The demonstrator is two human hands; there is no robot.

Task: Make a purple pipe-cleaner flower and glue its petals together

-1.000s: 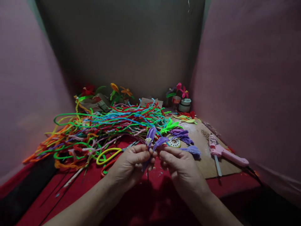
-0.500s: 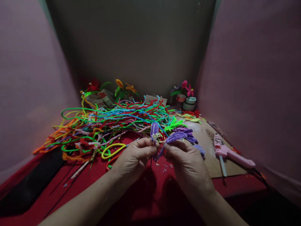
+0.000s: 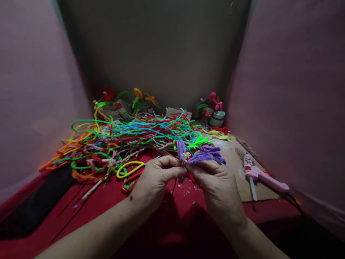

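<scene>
Between thumb and fingers, my left hand [image 3: 157,180] pinches a purple pipe-cleaner flower [image 3: 181,149] with one upright petal. Cream stamens [image 3: 185,156] stand at its centre, and a thin dark stem [image 3: 174,187] slants down below. My right hand [image 3: 219,189] pinches a fuzzy purple petal [image 3: 199,157] at its near end, against the flower's base. The two hands' fingertips meet there and hide the join. Just behind the right hand, more purple petals [image 3: 217,157] and a bright green leaf bundle [image 3: 201,140] lie on the board.
A big tangle of coloured pipe cleaners [image 3: 140,131] covers the back left. Scissors [image 3: 129,169] with yellow and red handles lie by my left wrist. A pink glue gun [image 3: 265,176] rests on the brown board [image 3: 242,187] at right. Finished flowers [image 3: 217,100] and a jar [image 3: 217,118] stand behind.
The flower has shifted slightly right, and its stamens now lean rightward. The petal in my right hand has been brought in against the flower's base, closing the gap between my fingertips.
</scene>
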